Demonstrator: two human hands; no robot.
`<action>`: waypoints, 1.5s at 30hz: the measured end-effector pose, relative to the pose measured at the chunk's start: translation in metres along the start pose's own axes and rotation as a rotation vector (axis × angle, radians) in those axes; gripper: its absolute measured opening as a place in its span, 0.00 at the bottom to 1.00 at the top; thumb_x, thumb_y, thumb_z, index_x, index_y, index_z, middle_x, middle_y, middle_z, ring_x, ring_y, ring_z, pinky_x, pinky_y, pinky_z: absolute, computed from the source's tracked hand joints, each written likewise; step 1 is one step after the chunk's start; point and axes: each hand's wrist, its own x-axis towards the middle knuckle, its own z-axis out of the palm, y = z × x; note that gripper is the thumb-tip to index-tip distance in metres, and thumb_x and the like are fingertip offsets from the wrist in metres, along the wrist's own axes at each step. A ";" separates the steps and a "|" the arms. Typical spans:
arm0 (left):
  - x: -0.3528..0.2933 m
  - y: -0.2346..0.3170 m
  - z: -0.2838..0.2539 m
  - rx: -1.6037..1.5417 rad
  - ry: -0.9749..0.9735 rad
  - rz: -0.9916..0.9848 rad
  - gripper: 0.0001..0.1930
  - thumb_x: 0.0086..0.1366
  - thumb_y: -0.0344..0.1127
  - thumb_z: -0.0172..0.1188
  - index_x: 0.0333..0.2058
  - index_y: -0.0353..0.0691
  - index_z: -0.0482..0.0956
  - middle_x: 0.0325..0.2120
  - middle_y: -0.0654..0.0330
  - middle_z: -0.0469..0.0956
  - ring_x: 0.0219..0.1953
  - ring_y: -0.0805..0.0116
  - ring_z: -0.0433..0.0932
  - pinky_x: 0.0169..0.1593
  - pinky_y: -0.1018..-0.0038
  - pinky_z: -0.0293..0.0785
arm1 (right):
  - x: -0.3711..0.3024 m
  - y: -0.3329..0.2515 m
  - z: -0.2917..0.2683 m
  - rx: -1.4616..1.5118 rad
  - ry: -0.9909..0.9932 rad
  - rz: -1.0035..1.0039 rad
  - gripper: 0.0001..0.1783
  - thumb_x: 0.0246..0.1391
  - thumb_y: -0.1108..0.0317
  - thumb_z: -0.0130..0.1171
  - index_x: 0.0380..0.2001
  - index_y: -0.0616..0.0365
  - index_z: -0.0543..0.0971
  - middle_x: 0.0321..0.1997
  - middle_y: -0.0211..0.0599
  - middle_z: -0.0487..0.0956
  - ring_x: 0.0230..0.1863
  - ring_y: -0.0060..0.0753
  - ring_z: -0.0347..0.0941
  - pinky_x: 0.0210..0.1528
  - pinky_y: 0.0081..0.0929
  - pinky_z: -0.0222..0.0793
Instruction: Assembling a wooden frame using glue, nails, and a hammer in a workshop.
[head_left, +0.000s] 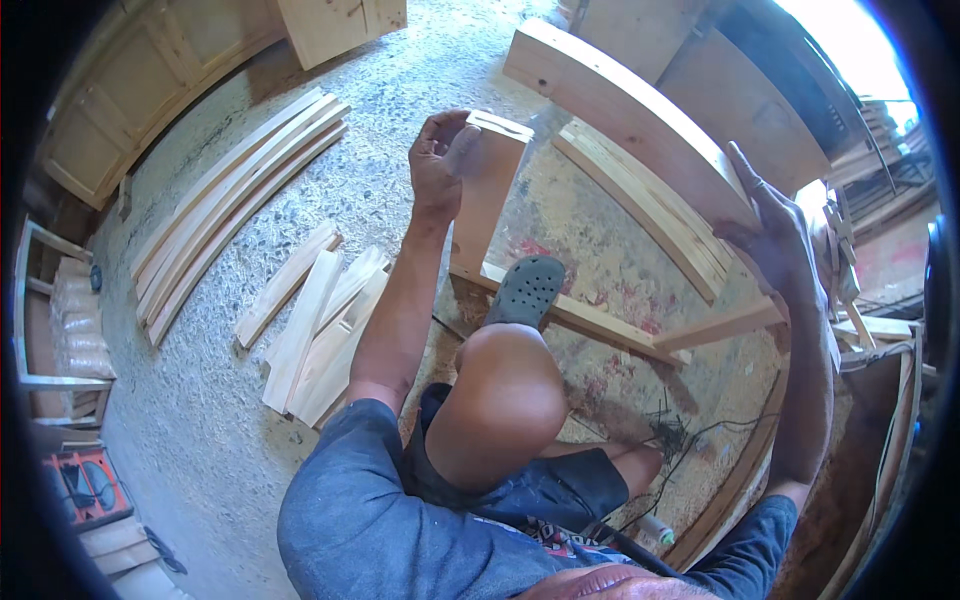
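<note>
My left hand (436,172) is closed on the top end of an upright wooden board (487,195), with the thumb on its near face and the fingers round its far side. A slot-like gap shows in that top end. My right hand (783,238) grips the near right end of a long, wide wooden plank (625,112), its fingers along the edge. The plank slants away to the far left, its far end close to the upright board. Near the upright board's foot, a wooden rail (610,328) lies on the floor, and a shorter wooden piece (722,326) meets its right end.
My clog (527,288) is beside the upright board, over the rail. Long slats (245,210) and short wood pieces (320,335) lie to the left. More planks (645,205) are under the held plank. A dark cable (690,455) lies near my legs. Panelled doors (150,85) stand far left.
</note>
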 end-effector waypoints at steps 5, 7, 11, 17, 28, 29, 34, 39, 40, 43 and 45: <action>0.002 0.002 0.008 -0.169 -0.008 -0.014 0.14 0.64 0.22 0.67 0.49 0.34 0.80 0.43 0.56 0.85 0.46 0.71 0.82 0.54 0.75 0.79 | 0.028 0.004 0.014 -0.031 -0.085 -0.011 0.54 0.41 0.66 0.79 0.72 0.28 0.66 0.55 0.40 0.83 0.53 0.42 0.82 0.55 0.41 0.75; 0.003 -0.002 0.005 -0.182 0.032 -0.028 0.14 0.64 0.23 0.68 0.49 0.33 0.81 0.43 0.56 0.85 0.46 0.70 0.82 0.54 0.74 0.79 | 0.034 0.008 0.016 -0.036 -0.127 -0.013 0.54 0.41 0.65 0.79 0.72 0.28 0.66 0.55 0.40 0.84 0.52 0.42 0.82 0.55 0.42 0.75; 0.004 -0.007 0.009 -0.162 0.096 -0.033 0.16 0.62 0.24 0.71 0.49 0.33 0.81 0.43 0.57 0.84 0.44 0.71 0.82 0.52 0.76 0.78 | 0.039 0.008 0.021 -0.054 -0.168 -0.020 0.55 0.39 0.63 0.79 0.72 0.28 0.66 0.52 0.41 0.84 0.50 0.43 0.82 0.53 0.43 0.75; 0.002 -0.004 0.011 -0.226 0.090 -0.029 0.16 0.61 0.24 0.72 0.47 0.34 0.81 0.43 0.57 0.85 0.45 0.70 0.83 0.52 0.75 0.79 | 0.045 0.015 0.031 -0.006 -0.159 -0.066 0.57 0.37 0.64 0.80 0.72 0.28 0.66 0.52 0.42 0.84 0.50 0.44 0.82 0.52 0.44 0.75; -0.003 -0.013 0.010 -0.230 0.137 0.028 0.09 0.60 0.21 0.72 0.39 0.38 0.84 0.43 0.56 0.86 0.46 0.70 0.83 0.54 0.75 0.79 | 0.043 0.006 0.031 -0.056 -0.203 -0.025 0.57 0.37 0.65 0.81 0.72 0.26 0.66 0.53 0.41 0.84 0.52 0.45 0.82 0.54 0.44 0.78; -0.004 -0.014 0.009 -0.209 0.153 0.026 0.07 0.61 0.22 0.72 0.37 0.39 0.85 0.43 0.56 0.86 0.47 0.70 0.83 0.54 0.74 0.79 | 0.042 0.007 0.032 -0.052 -0.195 -0.041 0.57 0.36 0.64 0.81 0.72 0.26 0.66 0.53 0.41 0.84 0.52 0.45 0.82 0.55 0.44 0.78; -0.005 -0.018 0.009 -0.176 0.164 0.086 0.07 0.61 0.22 0.71 0.36 0.40 0.86 0.44 0.55 0.86 0.48 0.71 0.83 0.55 0.74 0.78 | 0.041 0.008 0.031 -0.069 -0.182 -0.073 0.57 0.35 0.63 0.81 0.72 0.26 0.66 0.54 0.42 0.84 0.53 0.47 0.82 0.55 0.43 0.79; -0.004 -0.013 0.007 -0.176 0.135 0.093 0.08 0.62 0.22 0.70 0.39 0.39 0.85 0.43 0.54 0.86 0.49 0.71 0.82 0.54 0.74 0.77 | 0.040 0.013 0.033 -0.104 -0.217 -0.038 0.58 0.35 0.63 0.82 0.72 0.26 0.65 0.56 0.42 0.83 0.53 0.47 0.82 0.54 0.43 0.80; -0.002 -0.008 0.003 -0.212 0.098 0.042 0.09 0.62 0.22 0.70 0.41 0.38 0.84 0.43 0.54 0.86 0.49 0.71 0.82 0.55 0.74 0.77 | 0.040 0.014 0.035 -0.093 -0.191 -0.073 0.58 0.35 0.64 0.82 0.72 0.27 0.66 0.57 0.42 0.83 0.53 0.47 0.82 0.54 0.43 0.80; 0.001 -0.002 0.016 -0.202 0.071 0.020 0.13 0.61 0.21 0.70 0.44 0.35 0.82 0.42 0.53 0.86 0.46 0.72 0.82 0.52 0.74 0.79 | 0.037 0.019 0.035 -0.076 -0.156 -0.125 0.58 0.34 0.64 0.82 0.72 0.28 0.66 0.57 0.42 0.83 0.51 0.48 0.83 0.53 0.43 0.81; 0.006 -0.008 0.010 -0.095 0.094 0.158 0.07 0.64 0.27 0.71 0.39 0.37 0.81 0.39 0.56 0.86 0.42 0.72 0.84 0.46 0.75 0.81 | 0.038 0.017 0.036 -0.058 -0.132 -0.156 0.58 0.34 0.65 0.82 0.72 0.29 0.66 0.57 0.42 0.83 0.51 0.48 0.83 0.53 0.43 0.81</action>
